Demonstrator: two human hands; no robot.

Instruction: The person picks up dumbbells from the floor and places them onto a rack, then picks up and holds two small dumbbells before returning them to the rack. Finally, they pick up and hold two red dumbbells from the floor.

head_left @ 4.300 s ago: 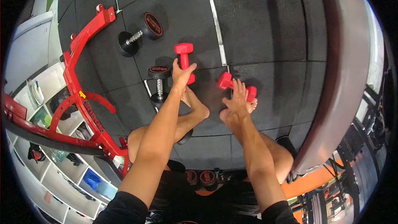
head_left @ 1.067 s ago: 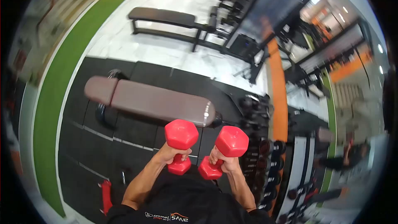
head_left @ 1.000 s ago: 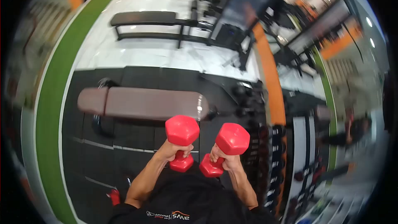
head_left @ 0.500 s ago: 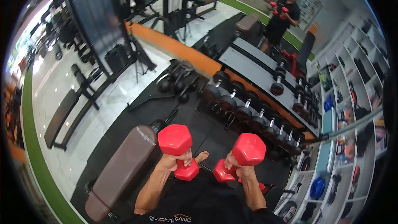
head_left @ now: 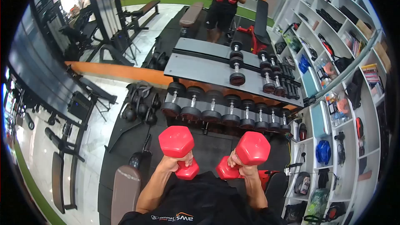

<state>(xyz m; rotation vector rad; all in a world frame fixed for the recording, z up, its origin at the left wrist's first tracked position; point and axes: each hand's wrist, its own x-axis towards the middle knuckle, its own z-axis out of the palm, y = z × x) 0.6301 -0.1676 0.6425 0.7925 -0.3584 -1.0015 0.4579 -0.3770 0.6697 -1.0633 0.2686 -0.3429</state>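
Observation:
Two red hex dumbbells are held up in front of my chest. My left hand [head_left: 175, 162] is wrapped round the handle of one red dumbbell [head_left: 176, 141], whose larger-looking end faces up toward me. Round the handle of the other red dumbbell [head_left: 253, 148] my right hand [head_left: 239, 163] is closed. Both dumbbells stand tilted, with their lower heads nearer each other. The fingers partly hide each handle. Below them is my black shirt [head_left: 196, 200] with a printed logo.
A rack of black dumbbells [head_left: 213, 106] stands ahead, more dumbbells on its grey top [head_left: 200, 70]. Behind it a mirror reflects a person [head_left: 225, 0]. A brown bench [head_left: 126, 187] is at lower left, kettlebells [head_left: 139, 108] beyond it. White shelves [head_left: 306, 158] line the right.
My view has turned and levelled, bringing the rack straight ahead and the mirror reflection toward the middle. Both dumbbells stay in my hands at nearly the same place before my chest.

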